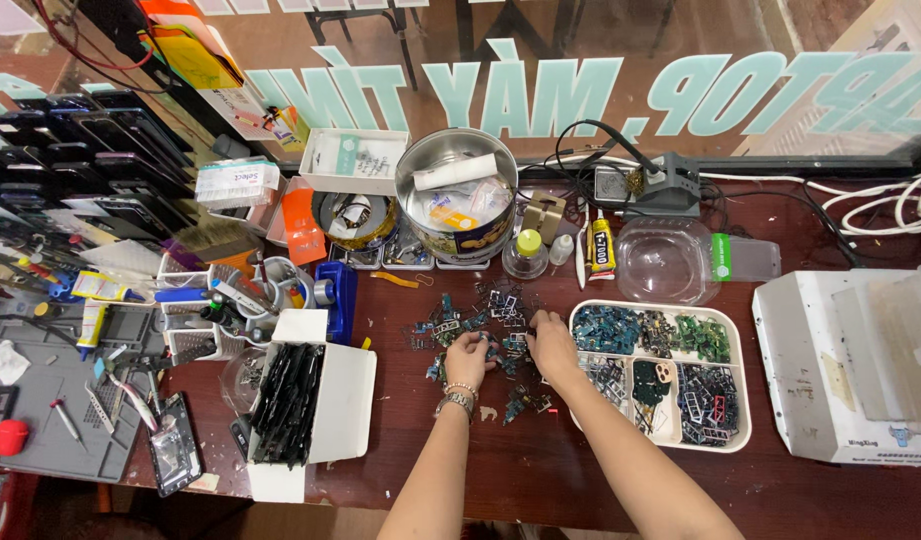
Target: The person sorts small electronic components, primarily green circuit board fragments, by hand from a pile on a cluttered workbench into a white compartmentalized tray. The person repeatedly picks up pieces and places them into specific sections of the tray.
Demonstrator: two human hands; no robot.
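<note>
At mid-bench, just near of centre: left hand [469, 358] curled knuckles-up over the heap of small parts [442, 320], fingertips buried in it; grip half clenched, cannot tell whether a piece is pinched. Right hand [553, 345] just beside, palm down, fingers reaching into the far right edge of the same heap; grip hidden under the hand, cannot tell either. Hands nearly touching.

Heap loose on bare red-brown bench [540, 470], strays scattered on its near side. White divided tray [743, 350] immediately right of right hand, compartments already holding like parts by colour and shape.

Judged step: picking through the heap, sorting by kind. Next move likely calls for a fine pinch on one piece and a short carry right over the tray's raised rim.

Room: open bench near, along both forearms. Left, white box of black strips [292, 400] close to the heap. Far side crowded: clear bowl [665, 262], glue tube [601, 245], metal tin [458, 200]. White machine [840, 370] well right, beyond the tray.
</note>
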